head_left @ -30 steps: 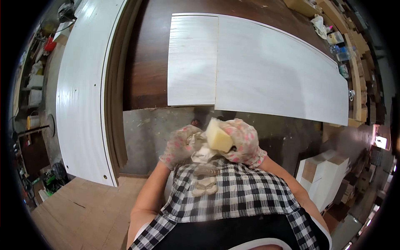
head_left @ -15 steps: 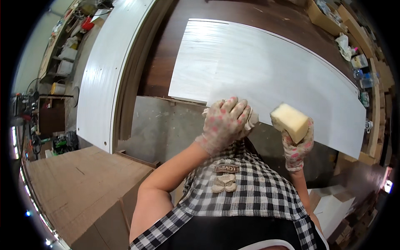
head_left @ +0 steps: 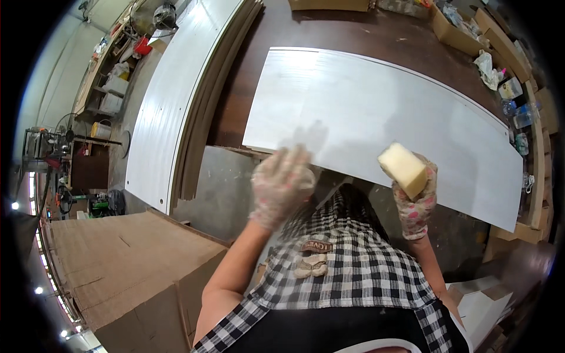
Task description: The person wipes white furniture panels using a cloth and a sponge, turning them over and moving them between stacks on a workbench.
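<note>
My right hand (head_left: 416, 203), in a pink-dotted work glove, grips a pale yellow sponge block (head_left: 404, 166). It is above the near edge of a long white panel (head_left: 376, 103) with faint wood grain. My left hand (head_left: 281, 188), gloved the same way, is near the panel's near left edge. Motion smears its fingers; they curl around a bunched white cloth (head_left: 307, 180), of which only a little shows beside the palm. The panel lies slantwise on a dark brown work surface (head_left: 347, 29).
A stack of white boards (head_left: 170, 100) stands on the left. Nearer is a large brown cardboard-covered block (head_left: 135, 259). Along the right edge are a carton (head_left: 456, 29), a white plastic bag (head_left: 486, 69) and bottles (head_left: 524, 119). A fan (head_left: 163, 16) is at the far left.
My left hand has moved left, away from the panel's near edge, with the cloth. My right hand still holds the sponge block, almost in place. The view has shifted slightly.
</note>
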Demonstrator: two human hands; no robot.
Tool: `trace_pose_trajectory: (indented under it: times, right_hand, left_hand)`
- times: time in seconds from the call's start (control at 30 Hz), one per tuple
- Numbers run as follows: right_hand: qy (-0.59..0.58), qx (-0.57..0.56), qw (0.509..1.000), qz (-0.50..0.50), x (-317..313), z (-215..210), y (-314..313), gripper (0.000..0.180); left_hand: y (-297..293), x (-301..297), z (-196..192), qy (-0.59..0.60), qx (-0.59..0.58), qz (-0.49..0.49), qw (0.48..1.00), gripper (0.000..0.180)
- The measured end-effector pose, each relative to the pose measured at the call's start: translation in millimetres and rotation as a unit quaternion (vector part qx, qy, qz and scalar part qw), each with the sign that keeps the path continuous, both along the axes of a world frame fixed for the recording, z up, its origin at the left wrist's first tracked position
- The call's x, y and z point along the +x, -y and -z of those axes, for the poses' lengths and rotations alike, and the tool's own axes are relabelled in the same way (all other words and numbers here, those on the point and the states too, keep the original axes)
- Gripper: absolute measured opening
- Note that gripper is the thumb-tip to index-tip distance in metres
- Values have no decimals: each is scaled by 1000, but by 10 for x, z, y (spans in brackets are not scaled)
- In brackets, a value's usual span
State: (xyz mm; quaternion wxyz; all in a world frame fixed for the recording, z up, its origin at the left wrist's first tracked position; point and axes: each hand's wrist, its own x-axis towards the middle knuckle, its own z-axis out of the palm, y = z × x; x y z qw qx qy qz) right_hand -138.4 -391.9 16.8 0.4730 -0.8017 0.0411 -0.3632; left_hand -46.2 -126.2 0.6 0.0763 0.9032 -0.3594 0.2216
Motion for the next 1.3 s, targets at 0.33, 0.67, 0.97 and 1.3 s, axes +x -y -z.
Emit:
trace_pose_trajectory:
  times: [0.33, 0.67, 0.97, 1.3]
  right_hand:
    - [-52, -39, 997, 42, -503, 305, 429, 54]
    - [-192, -452, 868, 70, -849, 463, 1195, 50]
    - [-144, -479, 864, 63, -903, -2, 1219, 45]
    - [-216, -353, 910, 2, -705, -1911, 1470, 66]
  left_hand:
    - [-718, 218, 161, -71, -117, -21, 990, 60]
    - [192, 187, 9, -241, -61, -80, 965, 54]
    - [-21, 111, -146, -200, -91, -3, 975, 37]
    - [-129, 530, -1032, -339, -452, 84, 821, 67]
